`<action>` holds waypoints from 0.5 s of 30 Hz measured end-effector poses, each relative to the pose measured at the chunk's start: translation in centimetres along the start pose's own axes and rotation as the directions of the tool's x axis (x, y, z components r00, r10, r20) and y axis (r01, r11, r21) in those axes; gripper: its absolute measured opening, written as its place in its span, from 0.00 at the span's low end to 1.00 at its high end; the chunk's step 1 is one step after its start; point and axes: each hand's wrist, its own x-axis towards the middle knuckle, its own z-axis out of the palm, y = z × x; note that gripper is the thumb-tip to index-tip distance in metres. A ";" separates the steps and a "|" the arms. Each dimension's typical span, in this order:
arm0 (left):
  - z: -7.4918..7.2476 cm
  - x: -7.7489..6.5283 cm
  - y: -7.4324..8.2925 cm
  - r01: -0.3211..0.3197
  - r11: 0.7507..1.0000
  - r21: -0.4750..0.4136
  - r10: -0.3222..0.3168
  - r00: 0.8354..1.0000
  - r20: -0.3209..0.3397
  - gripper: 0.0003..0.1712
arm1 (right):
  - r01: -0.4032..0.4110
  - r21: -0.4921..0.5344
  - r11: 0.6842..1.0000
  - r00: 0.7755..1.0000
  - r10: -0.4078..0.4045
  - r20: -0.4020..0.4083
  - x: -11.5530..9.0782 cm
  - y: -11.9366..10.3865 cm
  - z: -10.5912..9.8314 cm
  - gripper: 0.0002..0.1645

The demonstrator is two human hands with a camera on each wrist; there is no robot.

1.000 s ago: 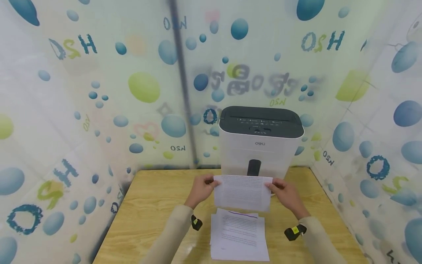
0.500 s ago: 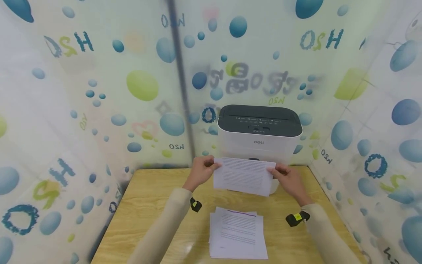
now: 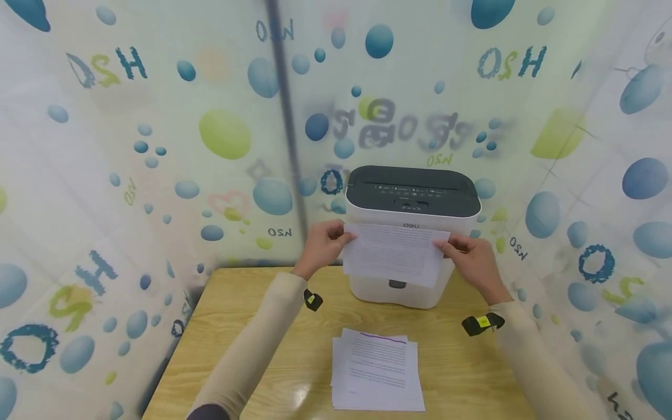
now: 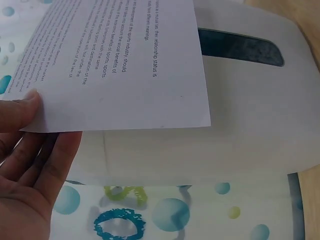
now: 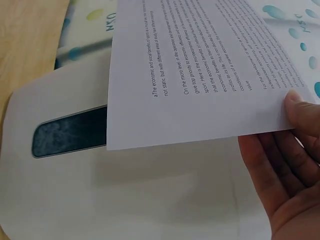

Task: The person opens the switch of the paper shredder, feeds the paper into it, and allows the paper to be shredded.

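A printed sheet of paper (image 3: 394, 254) is held up between both hands, in front of a white paper shredder (image 3: 394, 294) with a dark grey top. My left hand (image 3: 322, 248) pinches its upper left corner between thumb and fingers. At the upper right corner my right hand (image 3: 472, 259) pinches the same sheet. In the left wrist view the thumb lies on the printed face of the paper (image 4: 135, 95), with the fingers behind. The right wrist view shows the same kind of grip on the paper (image 5: 190, 110), and the shredder's dark window (image 5: 70, 132) is partly covered by it.
A stack of printed sheets (image 3: 375, 373) lies on the wooden table (image 3: 262, 332) nearer the body. Behind the shredder hangs a curtain (image 3: 226, 192) with blue and green spots, which also closes off both sides.
Both hands have raised the sheet from just above the stack to the shredder's front, just below its dark top. The stack has stayed where it lay.
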 end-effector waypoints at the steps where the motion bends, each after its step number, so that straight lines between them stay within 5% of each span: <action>1: -0.2 0.3 0.3 -0.009 1.000 0.010 0.009 1.000 0.000 0.07 | 0.006 -0.002 1.000 1.000 -0.006 -0.007 0.2 -0.3 -0.3 0.21; 11: -2.2 3.2 2.9 -0.042 0.998 0.040 0.043 0.999 -0.010 0.05 | 0.052 -0.010 0.999 0.997 -0.052 -0.055 2.0 -2.9 -2.5 0.24; 15: -2.7 4.4 3.7 -0.113 0.992 0.056 0.114 0.993 -0.011 0.05 | 0.042 -0.014 0.999 0.996 -0.042 -0.077 2.6 -4.1 -3.6 0.26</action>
